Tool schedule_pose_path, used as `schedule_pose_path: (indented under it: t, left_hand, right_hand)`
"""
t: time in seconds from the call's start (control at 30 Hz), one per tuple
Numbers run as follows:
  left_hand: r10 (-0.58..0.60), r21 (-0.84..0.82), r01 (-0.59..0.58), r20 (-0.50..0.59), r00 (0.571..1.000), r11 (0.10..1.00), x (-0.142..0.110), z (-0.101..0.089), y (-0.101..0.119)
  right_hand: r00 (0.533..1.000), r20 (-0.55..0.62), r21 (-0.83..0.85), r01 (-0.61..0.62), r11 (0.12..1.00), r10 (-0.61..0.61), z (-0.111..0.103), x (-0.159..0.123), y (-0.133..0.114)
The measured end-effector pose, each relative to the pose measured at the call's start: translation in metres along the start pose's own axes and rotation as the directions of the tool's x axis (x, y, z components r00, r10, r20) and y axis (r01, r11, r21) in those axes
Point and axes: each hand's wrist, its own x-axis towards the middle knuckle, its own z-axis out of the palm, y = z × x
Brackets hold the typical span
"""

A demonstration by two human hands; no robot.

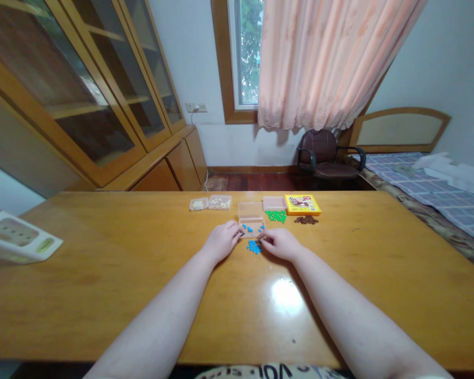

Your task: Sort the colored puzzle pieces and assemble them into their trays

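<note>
A small heap of blue pieces (255, 246) lies on the wooden table (102, 263) between my two hands. My left hand (222, 240) rests curled on the table, its fingers against the left edge of a clear plastic box (251, 218) that has a few blue pieces in it. My right hand (279, 243) is closed in a pinch at the right side of the blue heap; what its fingertips hold is too small to make out.
Behind the box lie a green heap (276, 215), a brown heap (306, 220), a yellow package (302, 204), another clear box (274, 202) and two small boxes of pale pieces (211, 203). A white device (18, 239) sits at the left edge. A chair and bed stand beyond.
</note>
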Motion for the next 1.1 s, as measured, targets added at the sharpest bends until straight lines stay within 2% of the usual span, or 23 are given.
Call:
schedule_pose_path:
  t: [0.1, 0.23, 0.3, 0.47, 0.77, 0.9, 0.97, 1.1]
  left_hand:
    - [0.009, -0.018, -0.009, -0.012, 1.0, 1.0, 0.0, 0.0, 0.001]
    - [0.142, -0.04, -0.138, 0.096, 0.985, 0.99, -0.003, -0.002, 0.006]
    - [0.169, -0.038, -0.166, 0.139, 0.976, 0.985, -0.004, -0.003, 0.008]
    - [0.148, -0.031, -0.144, 0.192, 0.97, 0.989, -0.004, -0.004, 0.008]
    - [0.073, -0.038, -0.067, 0.195, 0.978, 0.997, -0.002, -0.001, 0.004]
    - [0.06, -0.048, -0.052, 0.194, 0.979, 0.998, -0.002, -0.002, 0.005]
    - [0.075, -0.071, -0.063, 0.174, 0.982, 0.995, -0.002, -0.003, 0.005]
    - [0.094, -0.091, -0.088, 0.072, 0.993, 0.992, -0.002, -0.007, 0.007]
  right_hand:
    - [0.995, 0.1, -0.04, 0.033, 0.999, -0.029, -0.001, 0.0, -0.003]
    - [0.989, 0.145, -0.087, 0.042, 0.995, -0.029, -0.003, 0.0, -0.004]
    - [0.99, 0.14, -0.091, 0.018, 0.996, -0.005, -0.003, 0.0, -0.004]
    - [0.997, 0.071, -0.071, -0.033, 0.997, 0.038, 0.002, 0.001, 0.0]
    - [0.999, 0.054, -0.106, 0.011, 0.994, -0.005, 0.007, 0.003, 0.008]
    - [0.999, 0.034, -0.061, 0.004, 0.998, -0.002, 0.005, 0.003, 0.004]
    - [1.0, 0.003, -0.023, 0.005, 1.0, -0.004, 0.004, 0.002, 0.003]
    - [0.978, -0.195, 0.018, -0.076, 0.997, 0.078, 0.004, 0.002, 0.005]
